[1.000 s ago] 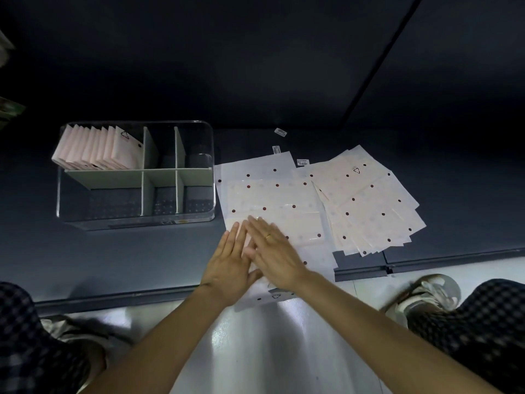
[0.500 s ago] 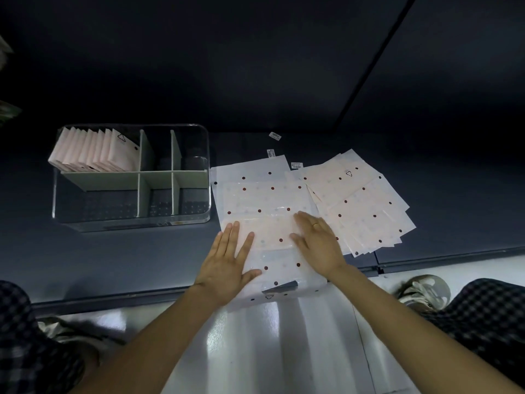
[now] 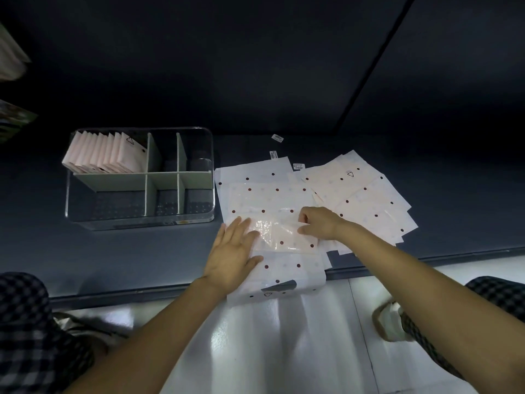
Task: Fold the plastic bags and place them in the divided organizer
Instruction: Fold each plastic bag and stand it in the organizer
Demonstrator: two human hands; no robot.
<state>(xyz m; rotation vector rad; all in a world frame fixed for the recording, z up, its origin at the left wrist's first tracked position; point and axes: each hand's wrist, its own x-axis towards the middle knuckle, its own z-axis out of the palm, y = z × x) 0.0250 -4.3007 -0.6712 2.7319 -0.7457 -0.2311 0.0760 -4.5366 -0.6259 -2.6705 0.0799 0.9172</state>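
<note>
A white plastic bag with dark red dots (image 3: pixel 272 200) lies flat on the dark mat in front of me, its near part folded over into a shiny strip (image 3: pixel 284 237). My left hand (image 3: pixel 233 251) presses flat, fingers spread, on the strip's left end. My right hand (image 3: pixel 318 223) pinches the strip's right end with curled fingers. To the right lies a fanned pile of several unfolded dotted bags (image 3: pixel 366 200). The clear divided organizer (image 3: pixel 136 220) stands at the left, with several folded pink bags (image 3: pixel 105 155) upright in its back left compartment.
Small white labels (image 3: pixel 277 137) lie on the mat behind the bags. The mat's front edge (image 3: pixel 113 294) meets a glossy white floor. My checked trouser legs and a shoe (image 3: pixel 389 322) sit at both lower corners. The organizer's other compartments hold nothing visible.
My right hand has moved from beside the left hand out to the right end of the fold, its fingers now curled on the bag. The left hand stays pressed down.
</note>
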